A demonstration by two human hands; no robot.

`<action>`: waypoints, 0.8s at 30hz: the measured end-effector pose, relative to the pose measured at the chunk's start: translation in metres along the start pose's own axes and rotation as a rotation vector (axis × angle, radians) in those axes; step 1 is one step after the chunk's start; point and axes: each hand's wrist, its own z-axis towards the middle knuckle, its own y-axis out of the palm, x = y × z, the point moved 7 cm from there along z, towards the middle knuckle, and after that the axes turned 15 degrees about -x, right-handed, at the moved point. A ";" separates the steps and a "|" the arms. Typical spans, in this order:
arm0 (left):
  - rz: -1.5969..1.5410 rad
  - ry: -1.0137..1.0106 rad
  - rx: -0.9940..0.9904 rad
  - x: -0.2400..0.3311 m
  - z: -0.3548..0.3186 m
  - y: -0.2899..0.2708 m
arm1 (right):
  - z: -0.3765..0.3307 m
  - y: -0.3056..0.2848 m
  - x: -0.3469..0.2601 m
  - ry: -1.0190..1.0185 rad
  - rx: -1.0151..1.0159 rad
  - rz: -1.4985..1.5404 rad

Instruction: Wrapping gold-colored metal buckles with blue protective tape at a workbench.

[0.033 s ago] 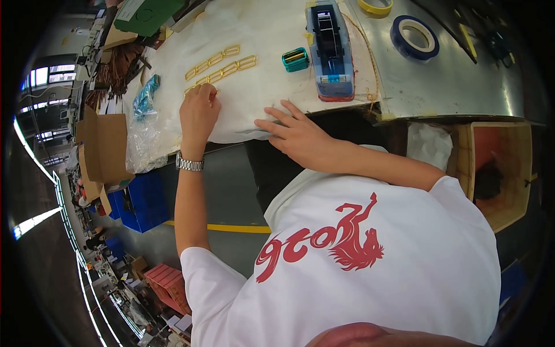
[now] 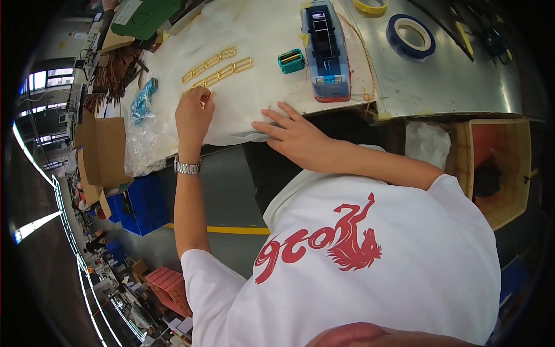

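Note:
Two slanting rows of gold rectangular ring buckles lie on the pale table covering, a far row (image 2: 209, 65) and a nearer row (image 2: 224, 75). My left hand (image 2: 193, 115), with a metal watch on its wrist, is at the left end of the nearer row. Its thumb and fingers are pinched together. A small yellowish glint shows at the fingertips, but the thing itself is mostly hidden. My right hand (image 2: 298, 139) rests at the table's near edge, fingers spread, over a greyish sheet (image 2: 245, 134). It holds nothing.
A blue tape dispenser (image 2: 327, 58) stands right of a small teal-and-gold object (image 2: 291, 61). Blue tape (image 2: 410, 37) and yellow tape (image 2: 370, 6) lie on the metal surface. Clear plastic (image 2: 141, 150) and a blue wrapped bundle (image 2: 143, 101) lie left. A wooden bin (image 2: 509, 173) stands right.
The whole view has shifted slightly. My left hand stays at the end of the nearer row with its fingers pinched, and my right hand stays spread at the edge.

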 end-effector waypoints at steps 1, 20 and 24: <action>-0.216 -0.105 0.013 -0.024 -0.001 0.002 | -0.005 -0.004 0.001 0.016 -0.003 -0.004; -1.716 0.076 -0.294 0.158 -0.001 -0.003 | -0.091 -0.091 0.131 0.614 0.353 1.205; -1.684 0.097 -0.307 0.171 -0.004 -0.004 | -0.090 -0.087 0.131 0.564 0.506 1.194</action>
